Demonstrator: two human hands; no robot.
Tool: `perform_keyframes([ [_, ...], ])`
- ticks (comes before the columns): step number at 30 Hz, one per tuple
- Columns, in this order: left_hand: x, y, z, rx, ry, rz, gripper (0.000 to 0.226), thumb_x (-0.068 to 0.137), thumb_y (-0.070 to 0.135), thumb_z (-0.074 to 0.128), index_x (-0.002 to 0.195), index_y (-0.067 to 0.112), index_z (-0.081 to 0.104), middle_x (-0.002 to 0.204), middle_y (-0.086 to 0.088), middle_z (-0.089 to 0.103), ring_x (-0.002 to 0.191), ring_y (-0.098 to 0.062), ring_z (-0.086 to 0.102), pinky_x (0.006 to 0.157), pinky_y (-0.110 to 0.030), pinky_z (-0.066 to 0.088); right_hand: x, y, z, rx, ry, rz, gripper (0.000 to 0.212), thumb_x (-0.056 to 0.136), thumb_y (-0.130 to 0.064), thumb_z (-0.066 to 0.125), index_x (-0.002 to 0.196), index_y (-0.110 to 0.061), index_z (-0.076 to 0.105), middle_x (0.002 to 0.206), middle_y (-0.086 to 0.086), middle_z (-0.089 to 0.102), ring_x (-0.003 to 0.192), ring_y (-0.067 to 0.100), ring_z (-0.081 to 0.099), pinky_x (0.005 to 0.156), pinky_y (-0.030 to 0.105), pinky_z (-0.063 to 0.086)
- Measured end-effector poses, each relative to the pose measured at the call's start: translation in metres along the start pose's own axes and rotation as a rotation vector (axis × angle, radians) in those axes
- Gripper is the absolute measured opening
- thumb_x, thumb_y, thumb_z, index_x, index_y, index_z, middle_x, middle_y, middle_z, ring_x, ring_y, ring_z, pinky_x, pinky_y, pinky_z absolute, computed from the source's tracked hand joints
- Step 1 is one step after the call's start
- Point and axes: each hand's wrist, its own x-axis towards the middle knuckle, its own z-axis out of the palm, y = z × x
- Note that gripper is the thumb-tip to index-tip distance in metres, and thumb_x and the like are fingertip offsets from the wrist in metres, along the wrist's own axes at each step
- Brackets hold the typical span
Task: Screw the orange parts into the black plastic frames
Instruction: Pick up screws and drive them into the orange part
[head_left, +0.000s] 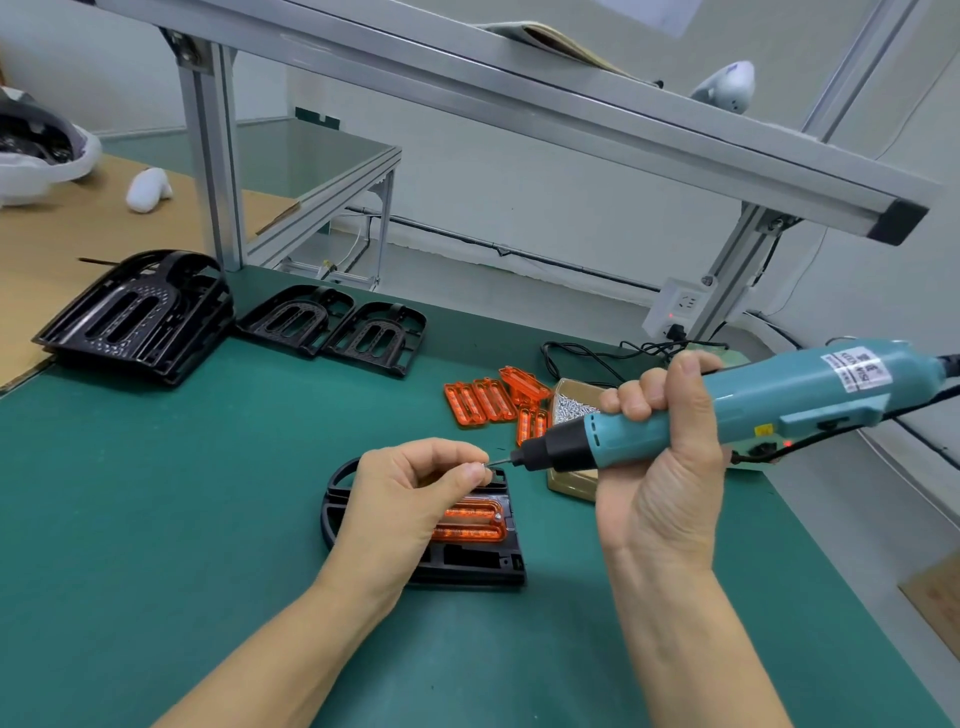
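Here, from the head view, the left hand (400, 499) pinches a tiny screw (487, 465) between thumb and forefinger, held against the tip of the screwdriver (727, 405), which the right hand (670, 441) grips with its fingers wrapped around the barrel. The tool's long axis runs left to right, tip leftward. Just below the fingers lies the black frame (467, 564) with an orange part (470, 522) seated in it, so the left hand is nearer. Spare orange parts (485, 400) and a screw tray (571, 410) sit further right; bare green mat (156, 493) lies to the left.
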Motion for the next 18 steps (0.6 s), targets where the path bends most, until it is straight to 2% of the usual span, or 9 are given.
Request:
perform_keyframes([
  [3, 0.000, -0.002, 0.002, 0.048, 0.034, 0.046, 0.023, 0.077, 0.002, 0.070, 0.075, 0.024, 0.077, 0.078, -0.006, 0.074, 0.076, -0.015, 0.068, 0.074, -0.021, 0.054, 0.001, 0.002, 0.002, 0.017, 0.055, -0.020, 0.012, 0.085, -0.016, 0.063, 0.087, -0.022, 0.053, 0.060, -0.008, 0.044, 0.051, 0.006, 0.044, 0.058, 0.022, 0.044],
  [6, 0.000, -0.002, 0.002, 0.034, 0.053, 0.043, 0.023, 0.077, 0.002, 0.070, 0.075, 0.024, 0.078, 0.077, -0.006, 0.074, 0.075, -0.013, 0.069, 0.072, -0.019, 0.053, 0.002, 0.005, 0.002, 0.042, 0.111, -0.022, 0.012, 0.085, -0.015, 0.061, 0.086, -0.021, 0.052, 0.058, -0.008, 0.044, 0.049, 0.006, 0.044, 0.057, 0.021, 0.044],
  [12, 0.005, -0.002, -0.001, -0.030, 0.022, -0.060, 0.021, 0.077, -0.004, 0.069, 0.069, 0.014, 0.076, 0.074, -0.010, 0.073, 0.069, -0.012, 0.069, 0.062, -0.015, 0.051, 0.000, 0.011, -0.003, 0.005, 0.046, -0.022, 0.012, 0.090, -0.011, 0.057, 0.089, -0.021, 0.051, 0.060, -0.008, 0.043, 0.052, 0.007, 0.043, 0.059, 0.022, 0.044],
  [18, 0.007, -0.004, -0.006, 0.032, 0.010, -0.034, 0.017, 0.078, 0.000, 0.070, 0.076, 0.016, 0.076, 0.079, -0.008, 0.074, 0.075, -0.012, 0.070, 0.070, -0.018, 0.052, 0.004, 0.014, -0.007, 0.048, 0.103, 0.034, 0.013, 0.084, -0.015, 0.061, 0.087, -0.022, 0.051, 0.060, -0.008, 0.043, 0.051, 0.006, 0.044, 0.059, 0.021, 0.045],
])
